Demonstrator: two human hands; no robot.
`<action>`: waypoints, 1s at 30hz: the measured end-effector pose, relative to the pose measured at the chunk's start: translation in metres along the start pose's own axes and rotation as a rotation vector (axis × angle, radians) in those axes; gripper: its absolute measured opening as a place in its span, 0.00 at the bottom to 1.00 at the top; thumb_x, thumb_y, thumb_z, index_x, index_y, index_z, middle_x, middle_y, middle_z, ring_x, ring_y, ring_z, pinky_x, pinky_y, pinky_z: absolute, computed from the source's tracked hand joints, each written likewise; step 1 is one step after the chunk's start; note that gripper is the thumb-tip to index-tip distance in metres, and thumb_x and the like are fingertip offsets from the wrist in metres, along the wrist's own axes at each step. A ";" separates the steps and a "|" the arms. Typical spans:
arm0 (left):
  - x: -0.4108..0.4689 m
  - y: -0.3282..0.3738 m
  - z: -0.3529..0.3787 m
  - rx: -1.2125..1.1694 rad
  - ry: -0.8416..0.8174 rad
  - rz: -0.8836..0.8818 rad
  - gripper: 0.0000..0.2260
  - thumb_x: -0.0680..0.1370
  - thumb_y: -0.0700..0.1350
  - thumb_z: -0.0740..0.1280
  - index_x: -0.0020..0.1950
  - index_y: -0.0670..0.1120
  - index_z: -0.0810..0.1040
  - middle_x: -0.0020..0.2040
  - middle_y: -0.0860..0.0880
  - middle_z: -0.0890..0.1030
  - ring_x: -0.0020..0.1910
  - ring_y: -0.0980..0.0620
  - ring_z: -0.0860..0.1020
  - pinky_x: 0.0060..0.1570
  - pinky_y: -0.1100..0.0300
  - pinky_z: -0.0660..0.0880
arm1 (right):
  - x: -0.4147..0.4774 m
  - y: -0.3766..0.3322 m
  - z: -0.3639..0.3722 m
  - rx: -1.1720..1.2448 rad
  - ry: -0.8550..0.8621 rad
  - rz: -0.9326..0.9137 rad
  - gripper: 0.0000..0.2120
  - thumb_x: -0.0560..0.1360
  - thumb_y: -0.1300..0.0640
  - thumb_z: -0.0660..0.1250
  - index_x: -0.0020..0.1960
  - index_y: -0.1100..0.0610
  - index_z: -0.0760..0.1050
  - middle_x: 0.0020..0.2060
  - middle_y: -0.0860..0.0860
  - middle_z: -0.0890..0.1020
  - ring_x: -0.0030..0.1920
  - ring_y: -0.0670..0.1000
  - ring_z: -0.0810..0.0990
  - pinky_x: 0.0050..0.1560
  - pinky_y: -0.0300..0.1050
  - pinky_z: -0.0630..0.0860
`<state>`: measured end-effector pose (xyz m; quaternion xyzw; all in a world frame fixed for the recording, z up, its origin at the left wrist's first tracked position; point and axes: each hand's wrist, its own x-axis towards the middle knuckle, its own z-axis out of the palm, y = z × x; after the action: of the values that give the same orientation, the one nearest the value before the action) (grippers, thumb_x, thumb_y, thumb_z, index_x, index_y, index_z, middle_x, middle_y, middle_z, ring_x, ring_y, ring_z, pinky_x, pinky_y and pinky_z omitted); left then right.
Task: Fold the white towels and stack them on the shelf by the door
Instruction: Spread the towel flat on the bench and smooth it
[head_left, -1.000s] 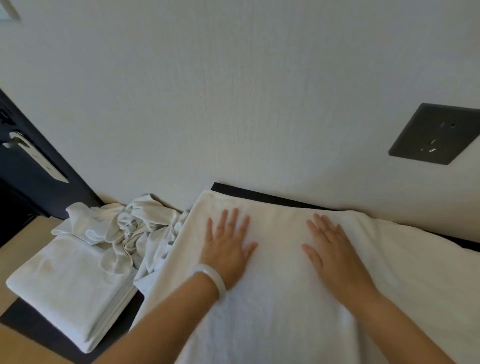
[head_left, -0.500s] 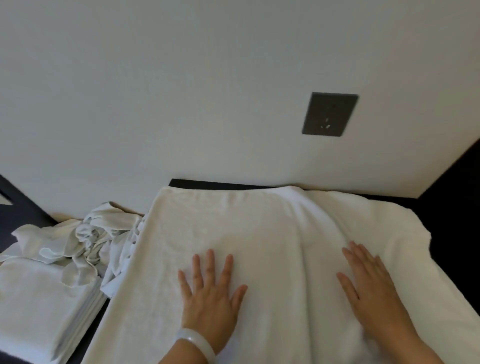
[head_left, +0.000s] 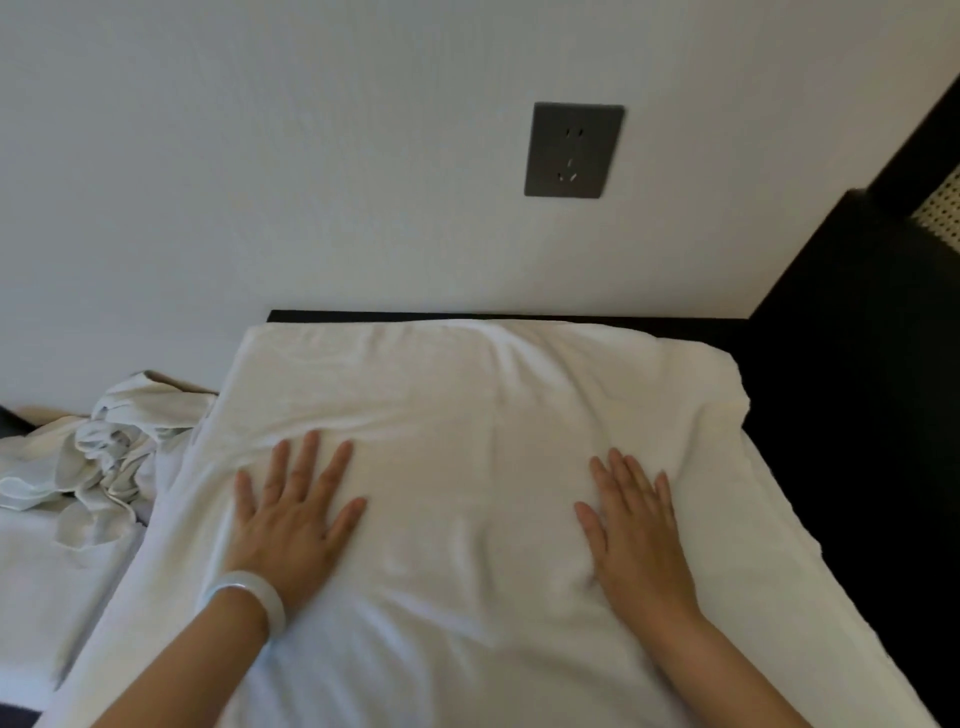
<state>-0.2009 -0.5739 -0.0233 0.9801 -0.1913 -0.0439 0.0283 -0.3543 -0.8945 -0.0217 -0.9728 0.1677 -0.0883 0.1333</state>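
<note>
One large white towel, spread over dark shelf, lies directly beneath both palms, pinched by neither. Soft terry, faintly creased, roughly rectangular. Left of towel, touching it: crumpled white cloths, then folded white towels, flat and square-edged. On towel, well apart, fingers straight and splayed, pressing flat: left hand, right hand. Above towel: grey square socket plate. Smooth pale bangle rings left wrist.

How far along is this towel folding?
Done: what looks like a folded stack lies at the left. In hand: the left hand and right hand press flat on a large white towel, probably smoothing it. Left: the crumpled towel heap beside it, unfolded.
</note>
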 end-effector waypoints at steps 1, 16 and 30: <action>0.000 -0.008 -0.002 -0.013 -0.013 0.007 0.34 0.72 0.72 0.31 0.78 0.63 0.37 0.80 0.56 0.38 0.79 0.49 0.38 0.75 0.39 0.41 | -0.004 -0.006 0.001 0.055 0.013 -0.016 0.38 0.80 0.34 0.35 0.76 0.56 0.64 0.76 0.53 0.64 0.77 0.49 0.59 0.78 0.48 0.42; 0.019 0.084 0.018 0.029 0.040 0.319 0.28 0.82 0.62 0.42 0.78 0.54 0.62 0.78 0.50 0.62 0.77 0.49 0.55 0.72 0.47 0.50 | -0.020 0.095 -0.035 -0.074 -0.034 0.266 0.43 0.75 0.31 0.25 0.80 0.55 0.45 0.80 0.49 0.50 0.78 0.45 0.45 0.76 0.43 0.36; 0.031 0.098 0.021 -0.036 0.085 0.237 0.28 0.81 0.62 0.42 0.77 0.55 0.64 0.77 0.50 0.65 0.75 0.51 0.58 0.71 0.50 0.48 | -0.031 0.126 -0.106 0.266 -0.194 0.878 0.12 0.73 0.48 0.74 0.45 0.54 0.74 0.42 0.49 0.79 0.42 0.48 0.78 0.43 0.44 0.77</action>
<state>-0.2112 -0.6770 -0.0396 0.9510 -0.3035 -0.0020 0.0587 -0.4440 -1.0221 0.0383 -0.7879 0.5375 0.0469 0.2967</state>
